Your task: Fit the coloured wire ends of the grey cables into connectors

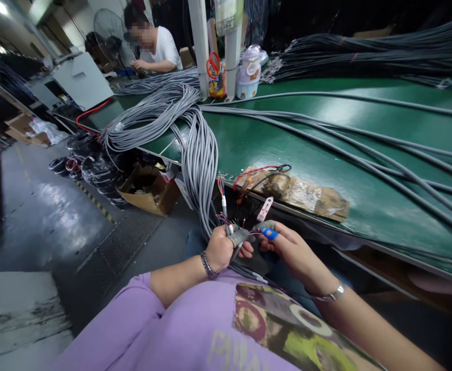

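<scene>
My left hand (pixel 221 246) is closed around the end of a grey cable, its thumb wrapped in grey tape. Thin coloured wires (pixel 226 220) fan out from the stripped ends above that fist. To the right, my right hand (pixel 282 239), with blue tape on a finger, pinches a few fine wires (pixel 255 232) that run across from the left hand. Another stripped cable end (pixel 223 201) with a white sleeve stands just above the left hand. A thick bundle of grey cables (pixel 200 159) hangs over the table edge beside it.
On the green table (pixel 257 136) lie long grey cables and a taped cardboard strip (pixel 311 196) at the front edge. A cup (pixel 249 72) and orange scissors (pixel 213 64) stand by a post. Below left is a cardboard box (pixel 149 188). A co-worker (pixel 160 49) sits behind.
</scene>
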The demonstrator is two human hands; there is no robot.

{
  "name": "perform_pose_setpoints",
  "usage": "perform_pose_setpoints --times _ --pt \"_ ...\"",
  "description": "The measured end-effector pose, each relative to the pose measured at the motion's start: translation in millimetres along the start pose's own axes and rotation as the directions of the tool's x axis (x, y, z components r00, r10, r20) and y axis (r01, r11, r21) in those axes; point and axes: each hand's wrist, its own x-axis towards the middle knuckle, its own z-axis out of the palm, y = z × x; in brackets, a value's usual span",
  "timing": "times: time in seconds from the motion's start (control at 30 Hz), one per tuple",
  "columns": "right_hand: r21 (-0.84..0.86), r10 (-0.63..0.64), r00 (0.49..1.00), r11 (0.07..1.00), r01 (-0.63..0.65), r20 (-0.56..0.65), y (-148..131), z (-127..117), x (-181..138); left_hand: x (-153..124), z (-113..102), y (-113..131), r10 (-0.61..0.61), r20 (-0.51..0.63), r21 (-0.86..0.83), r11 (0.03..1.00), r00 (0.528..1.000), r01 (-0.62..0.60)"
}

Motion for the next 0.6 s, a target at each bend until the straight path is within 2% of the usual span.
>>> perform_pose_setpoints --times 0.2,0.43,0.6 --pt "-0.147 0.002 1.000 0.989 0.000 0.014 -20.9 15.3 7.7 -4.5 1.1 4.3 0.007 0.055 0.173 0.985 0.998 -0.017" --pt "-0.084 -0.007 0.998 0.996 0.012 0.065 -19.0 16.9 2.5 -4.1 -0.6 3.4 0.003 0.079 0.198 0.980 0.997 -0.018" --pt "0.029 0.020 1.000 0.999 -0.020 0.014 -13.8 20.2 -1.5 -2.7 -0.9 -1.0 0.008 0.090 0.143 0.989 0.996 -0.021"
